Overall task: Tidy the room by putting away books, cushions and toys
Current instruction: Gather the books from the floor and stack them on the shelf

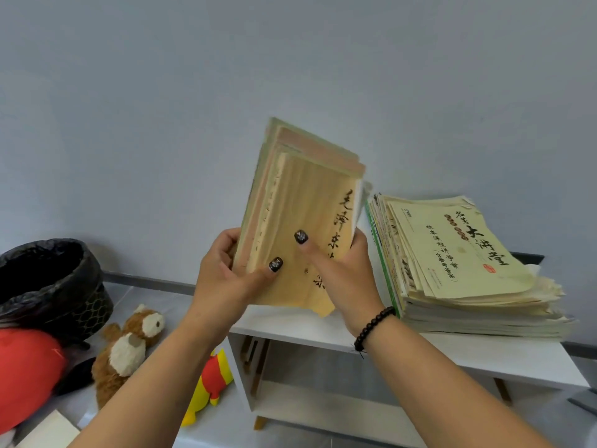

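Your left hand (226, 273) and right hand (339, 273) together hold a bundle of yellowed books (300, 215) upright above the front left corner of the white shelf unit (484, 360). Each hand's fingers curl round one lower edge of the bundle, with both thumbs pressed on the front cover, so neither hand is open. A dark bead bracelet (373, 328) circles your right wrist.

At about three o'clock from the bundle, a stack of worn booklets (468, 270) lies flat on the shelf top. At eight o'clock, on the floor, lies a brown-and-white plush toy (126, 350), and just beside it at its four o'clock a yellow-and-red plush toy (210, 386). At nine o'clock stands a bin with a black liner (51, 282); below it is something red (26, 370), possibly a cushion.
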The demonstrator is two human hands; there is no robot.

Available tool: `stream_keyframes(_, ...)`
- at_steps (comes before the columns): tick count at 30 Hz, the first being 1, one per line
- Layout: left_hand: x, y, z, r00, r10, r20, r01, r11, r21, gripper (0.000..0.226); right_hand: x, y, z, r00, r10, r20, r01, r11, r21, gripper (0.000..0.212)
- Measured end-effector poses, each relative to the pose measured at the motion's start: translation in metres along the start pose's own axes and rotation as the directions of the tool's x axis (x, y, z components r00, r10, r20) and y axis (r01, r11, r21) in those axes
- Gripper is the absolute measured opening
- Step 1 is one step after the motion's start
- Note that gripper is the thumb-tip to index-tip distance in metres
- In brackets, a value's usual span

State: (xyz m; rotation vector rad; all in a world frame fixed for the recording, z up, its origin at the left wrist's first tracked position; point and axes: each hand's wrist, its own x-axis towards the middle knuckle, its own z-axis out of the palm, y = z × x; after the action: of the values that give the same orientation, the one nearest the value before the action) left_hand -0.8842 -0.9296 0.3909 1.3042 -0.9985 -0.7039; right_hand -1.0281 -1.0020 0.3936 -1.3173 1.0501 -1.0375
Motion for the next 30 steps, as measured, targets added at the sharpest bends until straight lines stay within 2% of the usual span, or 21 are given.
stream_keyframes(2, -0.003, 0.005, 0.001, 0.996, 0.084, 0.019, -0.086, 0.988, 0.130, 0.055, 0.000, -0.006, -0.003, 0.999, -0.050, -0.015, 0.051, 0.995, 0.087, 0.070)
stream_keyframes(5, -0.004, 0.010, 0.006, 0.989, 0.145, -0.011, -0.138, 0.958, 0.252, 0.053, -0.003, -0.006, -0.004, 0.986, -0.154, -0.064, 0.159, 0.983, 0.095, 0.066)
stream_keyframes(8, -0.002, 0.010, 0.010, 0.988, 0.123, -0.094, -0.100, 0.972, 0.214, 0.061, -0.007, -0.003, 0.001, 0.959, -0.272, -0.085, 0.277, 0.959, 0.062, 0.066)
stream_keyframes(11, 0.001, 0.012, 0.009, 0.985, 0.125, -0.119, -0.104, 0.981, 0.164, 0.069, -0.005, -0.005, 0.001, 0.929, -0.360, -0.086, 0.363, 0.932, 0.018, 0.064)
stream_keyframes(16, 0.000, 0.013, 0.007, 0.972, 0.218, -0.083, -0.213, 0.975, 0.069, 0.078, -0.003, -0.004, 0.000, 0.928, -0.365, -0.078, 0.369, 0.928, 0.048, 0.063)
stream_keyframes(18, -0.001, 0.008, 0.003, 0.956, 0.286, -0.070, -0.282, 0.958, 0.053, 0.074, -0.003, -0.001, 0.001, 0.935, -0.346, -0.076, 0.351, 0.934, 0.066, 0.064)
stream_keyframes(22, 0.001, 0.003, -0.005, 0.882, 0.430, -0.193, -0.402, 0.900, 0.170, 0.047, -0.004, 0.003, 0.001, 0.923, -0.373, -0.099, 0.378, 0.925, 0.044, 0.034)
stream_keyframes(25, 0.004, 0.001, -0.010, 0.840, 0.466, -0.279, -0.425, 0.884, 0.196, 0.036, -0.004, 0.004, 0.001, 0.922, -0.379, -0.083, 0.384, 0.922, 0.056, 0.022)
stream_keyframes(30, 0.007, -0.005, -0.015, 0.859, 0.449, -0.245, -0.380, 0.881, 0.281, 0.038, -0.004, 0.002, 0.000, 0.910, -0.406, -0.086, 0.413, 0.907, 0.086, 0.017)
